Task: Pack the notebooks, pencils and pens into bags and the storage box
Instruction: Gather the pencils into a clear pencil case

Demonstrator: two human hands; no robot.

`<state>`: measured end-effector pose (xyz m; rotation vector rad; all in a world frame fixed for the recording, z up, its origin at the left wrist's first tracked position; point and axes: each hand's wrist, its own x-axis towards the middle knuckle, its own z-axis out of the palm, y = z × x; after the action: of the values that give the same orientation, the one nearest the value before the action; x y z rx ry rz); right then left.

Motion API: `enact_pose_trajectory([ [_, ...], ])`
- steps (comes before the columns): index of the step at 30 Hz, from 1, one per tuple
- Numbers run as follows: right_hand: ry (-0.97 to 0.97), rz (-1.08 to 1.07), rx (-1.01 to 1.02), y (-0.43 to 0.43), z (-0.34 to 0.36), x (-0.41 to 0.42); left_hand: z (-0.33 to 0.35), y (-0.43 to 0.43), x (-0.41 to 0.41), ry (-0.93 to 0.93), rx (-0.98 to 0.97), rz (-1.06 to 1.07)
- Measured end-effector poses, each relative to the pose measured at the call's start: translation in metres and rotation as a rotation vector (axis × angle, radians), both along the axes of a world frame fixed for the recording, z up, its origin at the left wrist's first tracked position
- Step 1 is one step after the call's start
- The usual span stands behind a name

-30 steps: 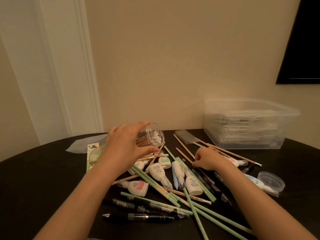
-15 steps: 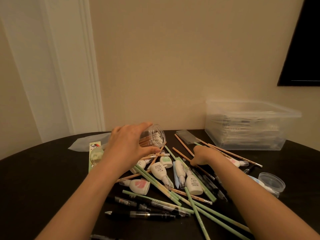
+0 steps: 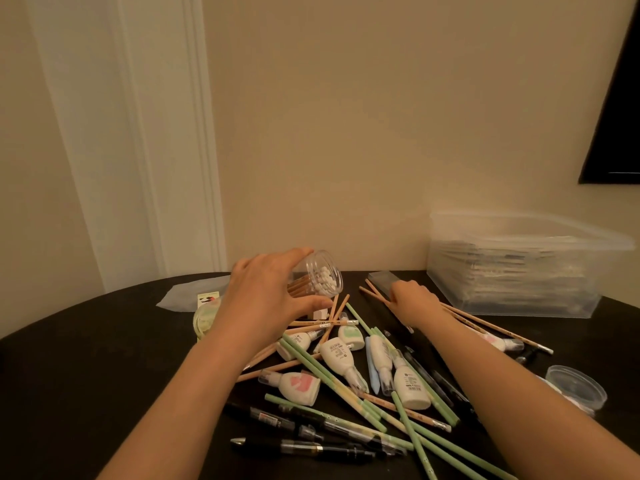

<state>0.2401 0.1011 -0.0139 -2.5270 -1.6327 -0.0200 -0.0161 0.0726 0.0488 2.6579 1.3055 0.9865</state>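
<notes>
Clear plastic first, far left: flat bag [image 3: 194, 294] lying on the dark counter [image 3: 86, 358], nothing in it, so save that for the pens.

Next over, left hand [image 3: 266, 296] gripping the clear jar [image 3: 323, 277], thumb underneath and fingers [image 3: 294, 253] over the top. Jar's tipped on its side with the mouth facing right, and a bunch of jarred pencils [image 3: 301, 284] sits inside, eraser ends out. Hold that tilt shallow with the mouth slightly up, or expect the lot to slide back out.

Middle of the counter: messy heap of green pencils [image 3: 325, 375], white squeeze bottles [image 3: 337, 356] and black pens [image 3: 311, 448], all crossed over each other. Don't dig in there yet.

Right hand [image 3: 412, 301] knuckles-up on the loose wooden pencils [image 3: 372, 295] just right of the jar. Fingers curled down out of sight, so no telling whether pinching or only touching.

Best bet: take one or two off the top of the fan, never from underneath. Turn points toward the jar and feed tip-first to match the ones inside. Bring jar and pencil to meet instead of reaching across the heap.

Far right: storage box [image 3: 519, 296] against the wall, notebooks [image 3: 512, 268] stacked inside. Round lid [image 3: 576, 386] near the counter edge, well apart from the jar. Probably the jar's, so grab once full.
</notes>
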Motion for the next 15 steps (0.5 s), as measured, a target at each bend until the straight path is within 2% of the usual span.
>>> enact_pose_trajectory([
  [8, -0.031, -0.038, -0.178, 0.008, -0.012, 0.009, 0.001, 0.003, -0.002, -0.018, 0.014, 0.003],
  [15, -0.072, 0.016, -0.315, 0.002, -0.011, 0.013, 0.001, 0.002, -0.001, 0.018, 0.012, -0.001],
])
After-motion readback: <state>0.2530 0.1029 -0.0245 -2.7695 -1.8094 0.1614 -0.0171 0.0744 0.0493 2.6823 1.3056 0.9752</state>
